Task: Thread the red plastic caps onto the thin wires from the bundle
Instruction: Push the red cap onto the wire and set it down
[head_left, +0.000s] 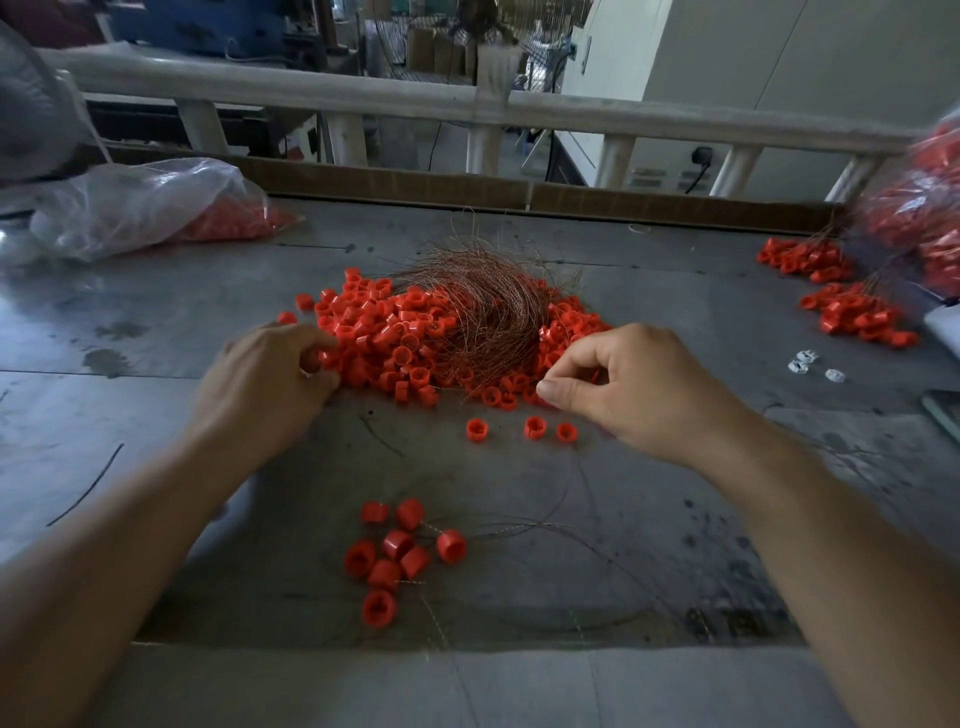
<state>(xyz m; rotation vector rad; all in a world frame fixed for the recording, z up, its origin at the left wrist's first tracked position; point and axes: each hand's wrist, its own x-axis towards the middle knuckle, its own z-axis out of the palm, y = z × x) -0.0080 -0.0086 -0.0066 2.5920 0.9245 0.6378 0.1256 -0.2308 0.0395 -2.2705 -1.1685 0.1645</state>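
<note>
Nearest the viewer, a cluster of round red plastic caps already strung on wire (395, 556) lies on the grey scuffed metal table top (156, 322). Their thin loose wires (519, 527) trail off to the right across the surface. Just beyond them, three stray red caps (524, 428) sit apart from one another on bare metal.

The left hand (270, 374) rests at the left edge of the main stock. Its fingers are curled and, with the thumb, grip a single red cap (324, 358). The right hand (623, 384) is at the right edge of the same stock, fingers curled, thumb tip against forefinger tip. Whether a wire or cap is pinched there cannot be told.

Between the hands lies the large heap of loose red plastic caps (395, 338). The tangled bundle of thin copper-coloured wires (488, 301) lies on top of it, right of centre, and curves in an arc.

Further right, a few small white plastic pieces (810, 364) lie on the table, with two groups of wired red caps (852, 312) behind them. A clear plastic bag of red caps (924, 208) stands at the far right edge, blurred. A second clear plastic bag, crumpled and partly filled with red caps (145, 208), lies far left. A brown cardboard strip (415, 182) lines the table's far edge, and a white railing (311, 96) runs behind it.
</note>
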